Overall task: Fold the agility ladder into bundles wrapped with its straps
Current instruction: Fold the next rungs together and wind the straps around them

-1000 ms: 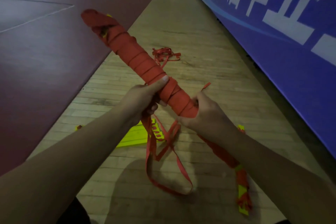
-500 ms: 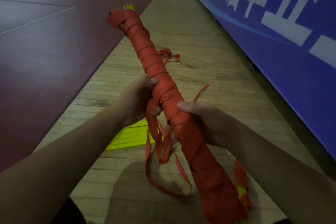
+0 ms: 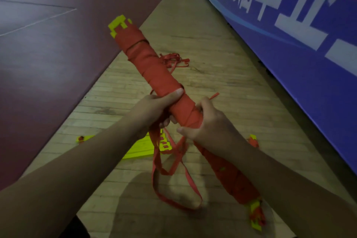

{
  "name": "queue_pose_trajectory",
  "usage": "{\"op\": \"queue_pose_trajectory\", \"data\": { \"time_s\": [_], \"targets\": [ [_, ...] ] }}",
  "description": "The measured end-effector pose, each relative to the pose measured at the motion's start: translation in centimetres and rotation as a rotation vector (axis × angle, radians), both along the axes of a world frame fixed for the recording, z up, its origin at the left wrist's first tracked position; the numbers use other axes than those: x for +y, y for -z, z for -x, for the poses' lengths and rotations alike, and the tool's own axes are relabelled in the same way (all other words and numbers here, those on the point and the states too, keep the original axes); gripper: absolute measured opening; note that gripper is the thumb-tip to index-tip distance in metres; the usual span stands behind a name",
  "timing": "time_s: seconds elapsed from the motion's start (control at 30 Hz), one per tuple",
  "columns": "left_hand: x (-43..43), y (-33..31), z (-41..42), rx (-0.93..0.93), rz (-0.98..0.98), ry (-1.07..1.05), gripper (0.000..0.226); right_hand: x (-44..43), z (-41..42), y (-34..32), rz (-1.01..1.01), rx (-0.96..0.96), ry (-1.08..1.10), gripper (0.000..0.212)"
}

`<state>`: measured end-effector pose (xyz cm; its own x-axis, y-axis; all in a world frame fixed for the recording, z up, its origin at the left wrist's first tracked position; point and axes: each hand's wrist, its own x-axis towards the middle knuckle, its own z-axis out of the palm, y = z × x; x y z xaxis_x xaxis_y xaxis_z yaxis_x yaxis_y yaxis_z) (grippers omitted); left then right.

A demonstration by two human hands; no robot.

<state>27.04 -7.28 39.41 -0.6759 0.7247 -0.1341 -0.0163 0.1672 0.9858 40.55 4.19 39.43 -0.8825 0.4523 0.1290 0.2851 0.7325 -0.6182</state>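
— What's underfoot?
— A strip of pale wooden boards (image 3: 212,75), dimly lit, running away from the person.

— Nearest the camera?
— The low end of the wrapped ladder bundle (image 3: 154,67), below the right hand's fingers, with near rung tips (image 3: 256,216) poking out in yellow. Loose red straps (image 3: 194,185) hang in loops beneath both hands, down toward the boards.

— And the hands?
— The left hand (image 3: 152,110) is curled round the bundle's middle, thumb lying across the wrap. The right hand (image 3: 212,127) grips just beside it, fingers closed over the wrap, with a short strap end sticking up past its knuckles. The bundle slants up and away to the left, off the floor.

— Anything hidden?
— The left forearm and the straps cover part of the flat yellow rungs (image 3: 139,150) lying on the boards under the left fingers.

— Farther out?
— Beyond the fingertips a tangle of red strap (image 3: 173,60) lies on the boards, partly behind the bundle. Far rung tips (image 3: 118,25) show at the bundle's top.

— The room?
— A maroon court floor (image 3: 48,54) with thin white lines spreads left of the left hand. A blue banner (image 3: 289,67) with white lettering runs along the boards right of the right hand.
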Motion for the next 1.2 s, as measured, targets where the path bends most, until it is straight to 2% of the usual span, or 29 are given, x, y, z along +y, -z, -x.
{"op": "queue_pose_trajectory", "data": {
  "time_s": [0.03, 0.07, 0.17, 0.23, 0.3, 0.37, 0.47, 0.53, 0.6, 0.67, 0.73, 0.8, 0.87, 0.93, 1.03, 1.07, 1.13, 1.2],
  "targets": [
    [0.0, 0.2, -0.1, -0.030, -0.034, -0.040, 0.047, -0.1, 0.2, 0.0, 0.047, 0.012, -0.018, 0.056],
    [-0.1, 0.1, 0.1, -0.053, -0.073, -0.053, 0.044, 0.1, 0.4, -0.1, 0.178, 0.029, -0.010, 0.051],
    [-0.6, -0.6, 0.7, -0.092, -0.211, 0.057, 0.040, 1.3, 0.7, -0.9, 0.772, 0.114, -0.002, 0.034],
    [-0.8, -0.8, 0.9, -0.105, -0.275, 0.141, 0.039, 2.0, 0.4, -1.0, 1.080, 0.060, -0.104, 0.047],
    [-0.8, -0.4, 1.1, -0.126, -0.308, 0.199, 0.037, 1.9, -0.1, -0.8, 1.344, -0.085, -0.262, 0.054],
    [-1.0, -0.1, 1.6, -0.149, -0.318, 0.278, 0.036, 1.5, -0.4, -0.8, 1.330, -0.138, -0.394, 0.037],
    [-1.8, -0.6, 2.6, -0.242, -0.247, 0.399, 0.052, 1.2, -0.2, -1.0, 1.092, -0.014, -0.281, 0.014],
    [-2.3, -1.1, 3.1, -0.312, -0.165, 0.405, 0.063, 1.8, 0.0, -1.0, 0.905, 0.064, -0.116, 0.036],
    [-2.2, -1.3, 2.8, -0.183, -0.067, 0.348, 0.054, 2.2, 0.1, -1.1, 0.732, 0.093, 0.019, 0.051],
    [-1.5, -1.4, 1.5, -0.018, -0.047, 0.243, 0.050, 2.0, 0.2, -1.0, 0.563, 0.091, 0.099, 0.050],
    [-0.5, -1.3, 0.2, 0.054, -0.081, 0.104, 0.050, 1.1, 0.3, -0.8, 0.396, 0.058, 0.148, 0.051],
    [0.1, -0.8, -0.4, 0.082, -0.055, -0.061, 0.044, 0.4, 0.4, 0.0, 0.265, 0.032, 0.140, 0.053],
    [0.2, -0.3, -0.4, 0.029, -0.060, -0.155, 0.038, 0.3, 0.6, 0.6, 0.215, 0.028, 0.106, 0.050],
    [-0.1, -0.2, 0.1, -0.054, -0.099, -0.148, 0.033, 0.8, 0.7, 0.5, 0.343, 0.052, 0.082, 0.040],
    [-0.6, -0.7, 0.6, -0.192, -0.178, -0.041, 0.028, 1.9, 0.7, -0.5, 0.812, 0.129, 0.041, 0.029],
    [-0.7, -0.8, 0.7, -0.225, -0.199, 0.004, 0.026, 2.2, 0.5, -0.7, 0.996, 0.113, -0.009, 0.031],
    [-1.0, -0.9, 0.6, -0.253, -0.229, 0.082, 0.024, 2.3, 0.0, -0.9, 1.273, -0.029, -0.151, 0.049],
    [-1.1, -0.9, 0.6, -0.253, -0.239, 0.132, 0.025, 1.9, -0.3, -0.9, 1.357, -0.129, -0.249, 0.056]
  ]
}}
